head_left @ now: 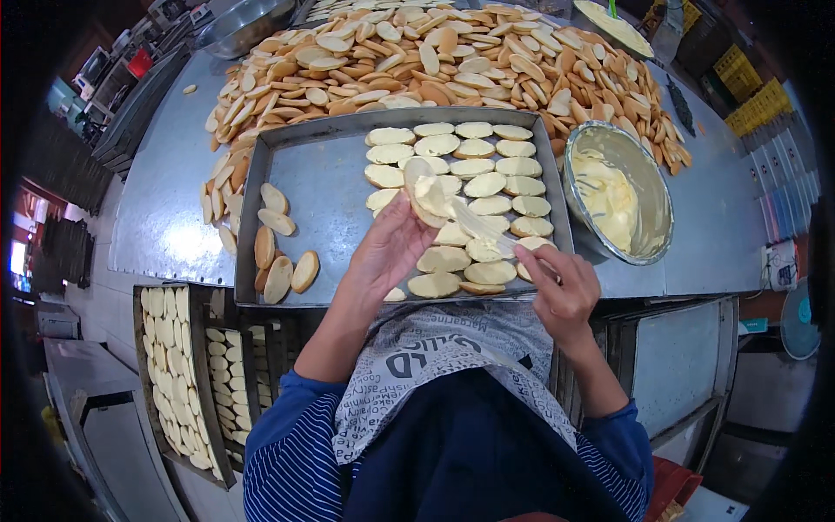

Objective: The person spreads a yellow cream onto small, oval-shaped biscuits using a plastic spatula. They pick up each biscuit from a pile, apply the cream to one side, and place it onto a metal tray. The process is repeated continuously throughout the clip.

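Note:
My left hand (393, 245) is closed around an oval bread slice (415, 177), holding it tilted above the tray with some pale cream on its face. In my right hand (565, 294) is a whitish spatula (480, 228), its blade tip against the slice's lower part. Below both hands lies a metal baking tray (322, 124). Rows of cream-topped slices (489, 273) fill its right part, partly hidden by my hands. Several loose slices (278, 278) without visible cream lie at its left end. Beside the tray's right wall stands a metal bowl (664, 217) holding pale yellow cream (609, 196).
A large heap of bread slices (383, 65) spreads behind the tray on the metal table (165, 174). An empty-looking metal bowl (243, 30) stands far left, and a container of cream (613, 26) far right. Racked trays of slices (174, 374) stand below the table's left front.

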Action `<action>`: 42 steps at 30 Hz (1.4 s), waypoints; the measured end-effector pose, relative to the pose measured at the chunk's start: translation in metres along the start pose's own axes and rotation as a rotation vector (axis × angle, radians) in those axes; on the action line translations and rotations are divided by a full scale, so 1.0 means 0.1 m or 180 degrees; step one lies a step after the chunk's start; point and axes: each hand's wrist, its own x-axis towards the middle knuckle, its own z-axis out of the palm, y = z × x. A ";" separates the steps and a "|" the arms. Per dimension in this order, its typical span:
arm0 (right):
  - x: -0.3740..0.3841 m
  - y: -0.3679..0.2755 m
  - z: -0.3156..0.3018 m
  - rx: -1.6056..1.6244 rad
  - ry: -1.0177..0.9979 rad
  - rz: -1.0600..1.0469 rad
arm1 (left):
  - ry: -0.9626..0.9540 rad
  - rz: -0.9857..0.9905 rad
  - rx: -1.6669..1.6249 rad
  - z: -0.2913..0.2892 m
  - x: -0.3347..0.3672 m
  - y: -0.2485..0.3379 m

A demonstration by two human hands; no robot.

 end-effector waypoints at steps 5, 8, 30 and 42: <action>0.08 -0.04 -0.11 0.0046 0.0081 0.0055 | 0.0086 0.0125 0.0390 -0.07 0.01 0.03; 0.12 -0.12 -0.07 0.0060 -0.0037 -0.0130 | 0.0220 0.0068 0.0397 -0.01 0.00 0.00; 0.15 0.18 0.50 -0.0311 0.0371 0.0224 | 0.0042 -0.0232 0.0409 -0.05 -0.14 0.03; -0.11 -0.20 0.37 0.0336 0.0393 -0.0033 | 0.0335 -0.0034 0.0582 -0.20 -0.33 0.15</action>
